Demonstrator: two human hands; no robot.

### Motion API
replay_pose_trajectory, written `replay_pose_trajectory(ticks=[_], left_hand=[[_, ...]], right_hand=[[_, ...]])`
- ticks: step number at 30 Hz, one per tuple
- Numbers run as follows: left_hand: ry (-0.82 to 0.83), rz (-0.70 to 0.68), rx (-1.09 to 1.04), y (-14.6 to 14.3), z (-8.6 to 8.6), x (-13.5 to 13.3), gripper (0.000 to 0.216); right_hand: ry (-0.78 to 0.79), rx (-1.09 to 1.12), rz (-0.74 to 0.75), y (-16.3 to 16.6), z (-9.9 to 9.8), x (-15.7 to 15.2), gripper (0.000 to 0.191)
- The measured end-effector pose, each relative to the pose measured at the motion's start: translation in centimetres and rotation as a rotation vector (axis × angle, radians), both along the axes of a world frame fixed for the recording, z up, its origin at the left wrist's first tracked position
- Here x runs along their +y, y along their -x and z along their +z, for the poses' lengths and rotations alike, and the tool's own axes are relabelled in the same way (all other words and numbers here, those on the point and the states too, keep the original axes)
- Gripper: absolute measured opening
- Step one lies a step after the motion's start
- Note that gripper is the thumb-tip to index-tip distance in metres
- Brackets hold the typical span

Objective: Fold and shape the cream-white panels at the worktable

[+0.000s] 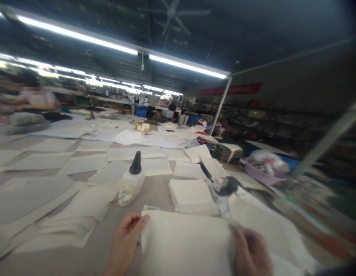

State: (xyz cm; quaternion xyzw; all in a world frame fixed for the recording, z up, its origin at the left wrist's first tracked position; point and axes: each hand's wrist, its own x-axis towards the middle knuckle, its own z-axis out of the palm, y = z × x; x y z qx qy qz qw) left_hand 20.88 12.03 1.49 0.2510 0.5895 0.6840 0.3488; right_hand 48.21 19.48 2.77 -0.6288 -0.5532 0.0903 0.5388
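Between my two hands is a cream-coloured sheet [189,241], possibly several layers thick, at the bottom of the head view. My left hand [127,239] pinches its far left corner between thumb and fingers. At the right edge, my right hand [251,249] is closed around it, a little blurred. Just beyond lies a stack of cream sheets [192,193]. A white squeeze bottle [132,188] with a black cone-shaped nozzle stands to the left of that stack, smeared with dried matter.
Cream sheets [86,165] are spread in rows over the table. Banded stacks [228,152] and a purple basin [262,172] with a plastic bag sit to the right, near slanted metal posts [324,145]. A person [36,96] works at the far left.
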Motion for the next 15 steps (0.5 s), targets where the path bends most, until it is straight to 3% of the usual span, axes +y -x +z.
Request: replay_pose_trajectory(ticks=[9, 12, 15], left_hand=[[0.01, 0.02, 0.206, 0.34, -0.02, -0.6, 0.035], [0.04, 0.055, 0.174, 0.25, 0.36, -0.66, 0.033], [0.058, 0.053, 0.102, 0.07, 0.53, -0.56, 0.044]], right_hand=[[-0.028, 0.02, 0.019, 0.26, 0.17, -0.5, 0.046], [-0.005, 0.007, -0.006, 0.3, 0.16, -0.58, 0.048], [0.003, 0.012, 0.006, 0.46, 0.34, -0.65, 0.049]])
